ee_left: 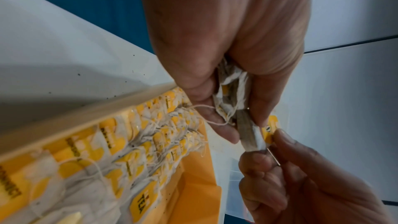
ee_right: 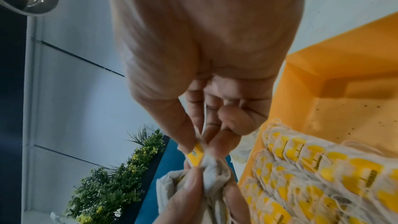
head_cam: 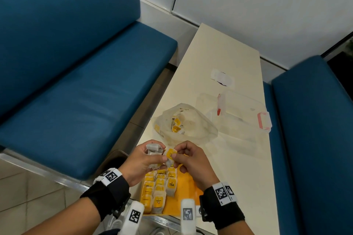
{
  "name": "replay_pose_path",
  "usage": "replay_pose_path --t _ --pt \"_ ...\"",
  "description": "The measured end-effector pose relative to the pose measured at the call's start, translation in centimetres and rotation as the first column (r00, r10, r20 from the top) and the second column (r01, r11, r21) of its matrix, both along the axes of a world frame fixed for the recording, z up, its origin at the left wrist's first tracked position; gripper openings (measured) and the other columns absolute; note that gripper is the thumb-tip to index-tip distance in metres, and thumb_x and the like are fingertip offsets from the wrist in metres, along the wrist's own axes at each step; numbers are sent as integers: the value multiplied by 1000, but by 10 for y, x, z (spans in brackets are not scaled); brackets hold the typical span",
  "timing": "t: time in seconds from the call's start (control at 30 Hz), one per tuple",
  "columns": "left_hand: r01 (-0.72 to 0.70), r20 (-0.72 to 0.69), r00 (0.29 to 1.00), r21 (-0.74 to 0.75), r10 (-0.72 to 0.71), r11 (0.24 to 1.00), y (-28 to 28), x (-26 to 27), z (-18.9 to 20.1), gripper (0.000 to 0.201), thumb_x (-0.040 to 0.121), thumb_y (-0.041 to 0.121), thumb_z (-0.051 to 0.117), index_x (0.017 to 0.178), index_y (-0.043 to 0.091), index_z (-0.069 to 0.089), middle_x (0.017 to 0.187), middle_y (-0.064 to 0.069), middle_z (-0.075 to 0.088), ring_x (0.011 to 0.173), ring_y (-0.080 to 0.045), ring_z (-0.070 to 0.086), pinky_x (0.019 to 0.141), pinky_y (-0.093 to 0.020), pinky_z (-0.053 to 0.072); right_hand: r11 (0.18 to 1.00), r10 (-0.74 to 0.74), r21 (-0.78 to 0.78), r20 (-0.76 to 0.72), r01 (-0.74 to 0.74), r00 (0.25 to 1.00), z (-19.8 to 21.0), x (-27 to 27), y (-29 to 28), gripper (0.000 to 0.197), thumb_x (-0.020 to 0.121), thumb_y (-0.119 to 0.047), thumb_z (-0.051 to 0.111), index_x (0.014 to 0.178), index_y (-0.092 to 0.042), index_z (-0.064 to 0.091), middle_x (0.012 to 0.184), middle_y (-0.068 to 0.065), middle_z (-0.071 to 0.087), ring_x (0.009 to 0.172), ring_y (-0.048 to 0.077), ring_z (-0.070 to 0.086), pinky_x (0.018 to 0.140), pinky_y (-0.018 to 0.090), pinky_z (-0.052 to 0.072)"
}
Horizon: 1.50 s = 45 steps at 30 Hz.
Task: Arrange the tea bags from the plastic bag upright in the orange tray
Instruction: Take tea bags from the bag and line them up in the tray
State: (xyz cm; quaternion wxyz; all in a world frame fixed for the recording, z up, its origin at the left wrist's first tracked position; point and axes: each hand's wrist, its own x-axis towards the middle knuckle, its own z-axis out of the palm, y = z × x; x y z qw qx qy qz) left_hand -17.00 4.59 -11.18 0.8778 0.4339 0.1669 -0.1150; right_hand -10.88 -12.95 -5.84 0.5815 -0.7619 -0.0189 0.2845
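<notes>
A narrow cream table (head_cam: 219,63) stands between two blue benches (head_cam: 76,63) against a white panelled wall (head_cam: 267,5), and the orange tray (head_cam: 188,187) sits at its near end with rows of tea bags (head_cam: 158,187) standing along its left side. Just above the tray, the left hand (head_cam: 145,160) clutches a bunch of tea bags (head_cam: 152,149) while the right hand (head_cam: 193,160) pinches a yellow tag (head_cam: 170,153) between thumb and forefinger. Beyond the tray lie the plastic bag (head_cam: 188,122) with more bags inside, then a clear box (head_cam: 246,112).
</notes>
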Motion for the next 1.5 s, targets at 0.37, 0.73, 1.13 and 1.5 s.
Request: replay_pose_path --t 0.37,0.73,1.13,1.5 --pt "14 49 999 10 -14 1000 -1 1 0 40 72 -11 82 105 4 66 98 -21 63 88 -33 68 74 -40 60 999 -10 48 38 8 999 0 1 -3 11 84 -2 76 85 0 65 66 10 63 58 19 60 47 26 38" --pt "-50 18 999 56 49 997 3 -2 -1 29 82 -11 74 106 2 65 100 -17 69 97 -30 69 84 -42 60 999 -33 -14 50 34 998 -2 5 -14 4 87 -1 71 89 0 68 67 9 66 60 17 64 48 25 41" --pt "-105 -72 991 58 109 993 1 -5 -12 26 84 -9 73 106 3 65 103 -20 73 101 -31 72 91 -46 59 886 222 -370 -195 -281 956 -36 -30 -52 8 91 -5 66 88 -10 60 70 12 71 58 16 69 46 22 46" --pt "-115 -67 990 87 121 990 -1 -6 -14 26 83 -10 73 104 2 65 102 -20 73 104 -33 73 95 -50 57 844 144 -480 -227 -239 963 -63 -44 -31 11 89 -2 62 87 -12 57 73 8 65 59 19 70 44 26 49"
